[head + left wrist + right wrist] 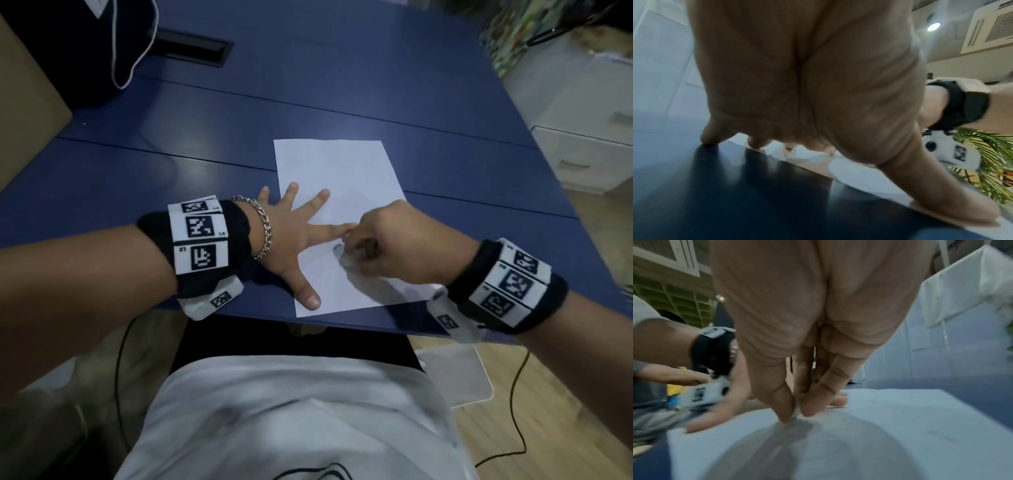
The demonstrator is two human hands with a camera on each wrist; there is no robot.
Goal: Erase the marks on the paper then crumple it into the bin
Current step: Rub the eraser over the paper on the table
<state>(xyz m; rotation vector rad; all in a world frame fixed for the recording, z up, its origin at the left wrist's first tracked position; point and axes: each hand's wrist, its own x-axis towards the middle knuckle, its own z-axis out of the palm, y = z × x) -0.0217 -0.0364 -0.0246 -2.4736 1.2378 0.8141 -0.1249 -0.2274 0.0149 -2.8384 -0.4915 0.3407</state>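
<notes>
A white sheet of paper (342, 178) lies on the blue table (205, 137) near its front edge. My left hand (291, 233) is spread flat, fingers straight, pressing the paper's left part; its thumb (941, 203) rests on the near corner. My right hand (373, 240) pinches a small white eraser (796, 408) between thumb and fingers, its tip on the paper (900, 426) by a dark pencil mark (337, 247). A grey smudge (799, 426) lies just under the eraser. The bin is not clearly in view.
A black cable slot (191, 51) is set in the far table. A dark bag with a white cord (113, 44) stands at the back left. White drawers (589, 150) sit to the right. A cable (513, 411) runs over the wooden floor.
</notes>
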